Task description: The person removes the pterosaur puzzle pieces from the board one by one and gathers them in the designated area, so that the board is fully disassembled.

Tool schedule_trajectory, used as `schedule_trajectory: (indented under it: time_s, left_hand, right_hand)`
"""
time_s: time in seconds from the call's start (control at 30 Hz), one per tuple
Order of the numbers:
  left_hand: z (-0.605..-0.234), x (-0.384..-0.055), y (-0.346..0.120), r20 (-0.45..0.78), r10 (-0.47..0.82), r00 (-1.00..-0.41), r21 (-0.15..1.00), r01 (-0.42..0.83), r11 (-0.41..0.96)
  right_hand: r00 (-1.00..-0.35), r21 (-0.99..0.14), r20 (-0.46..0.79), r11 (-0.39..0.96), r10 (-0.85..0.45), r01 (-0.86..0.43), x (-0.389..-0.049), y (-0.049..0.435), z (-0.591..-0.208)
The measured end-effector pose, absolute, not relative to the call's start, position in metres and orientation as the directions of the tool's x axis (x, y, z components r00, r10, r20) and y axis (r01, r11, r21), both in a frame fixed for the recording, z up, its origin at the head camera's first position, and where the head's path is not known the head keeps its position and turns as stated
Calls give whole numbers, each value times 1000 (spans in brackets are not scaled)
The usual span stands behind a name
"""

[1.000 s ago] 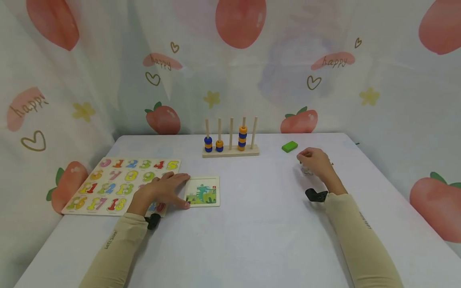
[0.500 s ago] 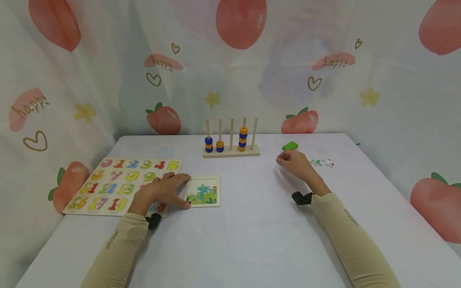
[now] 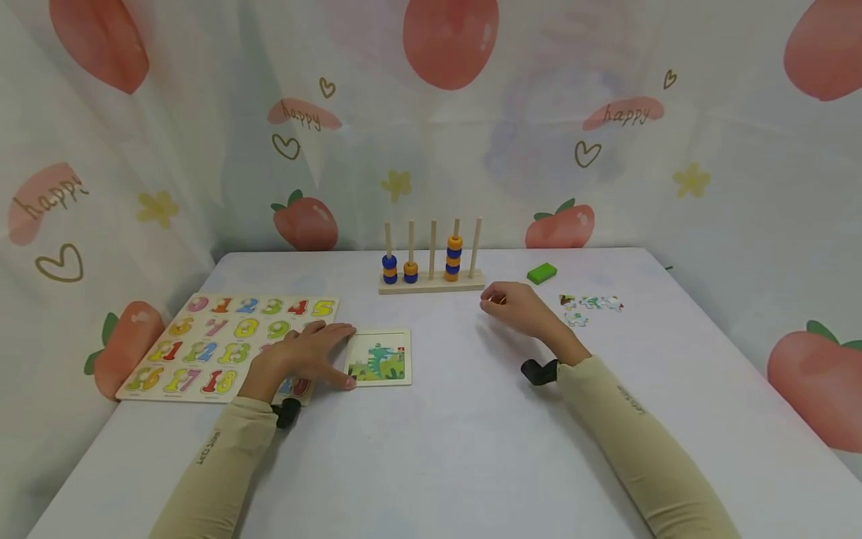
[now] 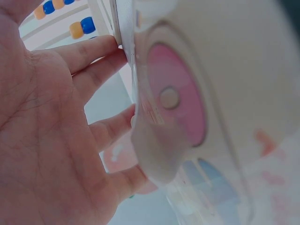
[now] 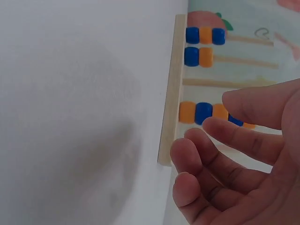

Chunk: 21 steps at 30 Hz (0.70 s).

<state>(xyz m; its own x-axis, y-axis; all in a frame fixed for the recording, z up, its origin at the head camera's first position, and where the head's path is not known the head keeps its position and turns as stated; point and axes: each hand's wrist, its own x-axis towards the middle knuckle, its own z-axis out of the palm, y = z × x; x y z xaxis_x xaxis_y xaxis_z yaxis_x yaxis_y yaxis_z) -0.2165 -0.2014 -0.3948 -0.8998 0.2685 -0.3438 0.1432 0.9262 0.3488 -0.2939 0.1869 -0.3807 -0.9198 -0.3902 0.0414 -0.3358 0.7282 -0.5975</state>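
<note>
My left hand lies over the right part of a number puzzle board. Its spread thumb and fingers touch the left side of a small framed dinosaur puzzle. Relaxed fingers rest against the board and frame edges in the left wrist view. My right hand hovers over the table, in front and right of a wooden bead counter. Its fingers are loosely bent, thumb and index tips near each other, with nothing showing between them in the right wrist view. Loose jigsaw pieces lie to its right.
A green block sits at the back right, behind the jigsaw pieces. Blue and orange beads are stacked on three of the counter's pegs. A fruit-patterned curtain hangs behind the white table.
My right hand has moved left from the jigsaw pieces to near the bead counter, leaving the pieces uncovered. The left hand stays at the framed puzzle.
</note>
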Motion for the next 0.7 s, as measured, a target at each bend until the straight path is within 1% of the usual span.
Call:
schedule_trajectory:
  time_s: [0.37,0.5,0.7]
  left_hand:
    - [-405,-224,-205,-349,259,-901,347,133,928]
    - [-406,-224,-206,-336,270,-902,352,146,924]
    - [-406,-221,-207,-340,247,-907,351,121,928]
  right_hand:
    - [-880,-607,33,690,-474,-395,-287,153,-377]
    - [-866,-606,36,678,-499,-416,-286,143,-378]
    - [-838,-607,41,653,-543,-453,-282,128,-379]
